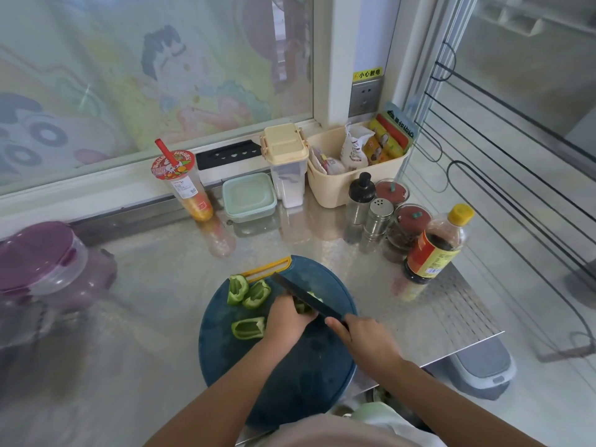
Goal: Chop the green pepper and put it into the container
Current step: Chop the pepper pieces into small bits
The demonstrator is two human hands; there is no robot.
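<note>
Nearest us: round dark-blue plastic cutting board point(290, 366) on the shiny steel table point(161, 301). Our right hand point(367, 337) is wrapped round the handle of the black-bladed knife point(303, 295), blade angled away to the left across the board. Our left hand point(285, 317) curls down over the green pepper piece point(303, 306) under the blade, pinning it; most of that piece is hidden.

Step in hand, as we read it: chopping, partway through. Three larger pepper chunks point(248, 328) lie uncut on the board's left side, one just beside the left hand, two near the far rim.

Next move calls for short cuts with left fingertips tucked clear of the edge, then feeding in the remaining chunks.

Farther back, by the window ledge, the pale green lidded square box point(249, 196) is closed. If that's the container, the lid must come off before transfer.
</note>
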